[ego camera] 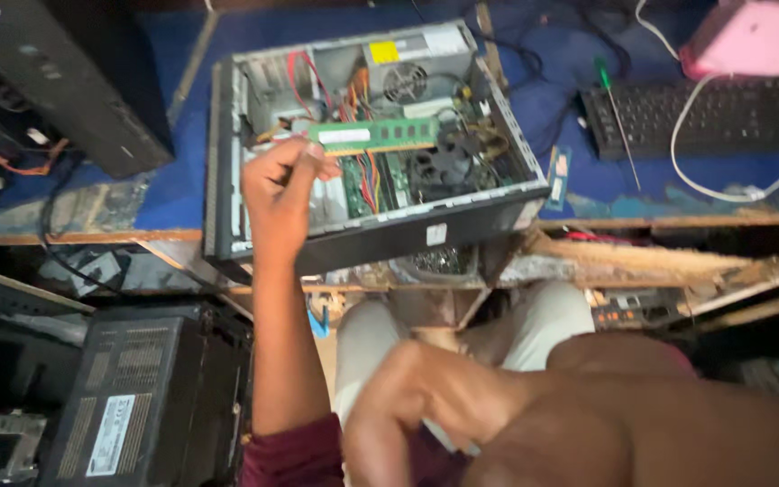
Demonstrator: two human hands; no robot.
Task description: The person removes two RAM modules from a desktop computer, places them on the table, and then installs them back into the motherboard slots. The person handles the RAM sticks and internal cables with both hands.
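My left hand [279,185] is raised over an open desktop computer case [227,153] and pinches one end of a green memory stick [373,136]. The stick is held level above the case's inside, over the motherboard [380,185], a black cooler fan [439,167] and red and orange wires [364,176]. A grey power supply [412,63] fills the case's far corner. My right forearm [588,415] crosses the bottom of the view, blurred and close to the camera. Its hand is out of sight.
The case lies on a blue-topped bench [173,180] with a broken wooden front edge [642,257]. A black keyboard [705,113], a green-handled screwdriver [615,108], a pink box [755,36] and a white cable [687,144] lie to the right. Black computer cases stand at left [65,81] and lower left [137,397].
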